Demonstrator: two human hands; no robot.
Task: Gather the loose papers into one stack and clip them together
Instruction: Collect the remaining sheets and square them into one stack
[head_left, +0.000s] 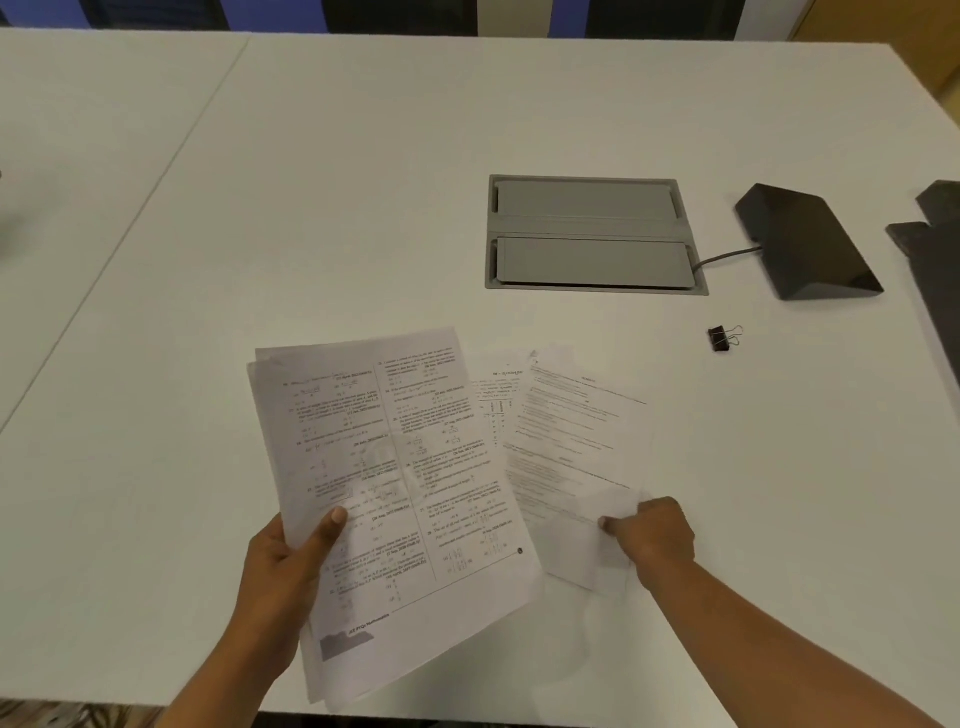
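My left hand (288, 564) grips a stack of printed papers (384, 483) by its left edge, thumb on top, with the stack tilted over the white table (363, 208). To the right, my right hand (649, 535) pinches the near right edge of a single printed sheet (571, 447) that lies on the table. Another sheet (493, 400) shows between the stack and that sheet, partly covered by both. A small black binder clip (723, 339) lies alone on the table, far right of the papers and away from both hands.
A grey cable hatch (592, 234) is set into the table behind the papers. A dark wedge-shaped device (805, 244) with a cable sits to its right. Another dark object (930, 249) lies at the right edge. The table's near edge runs just below the stack.
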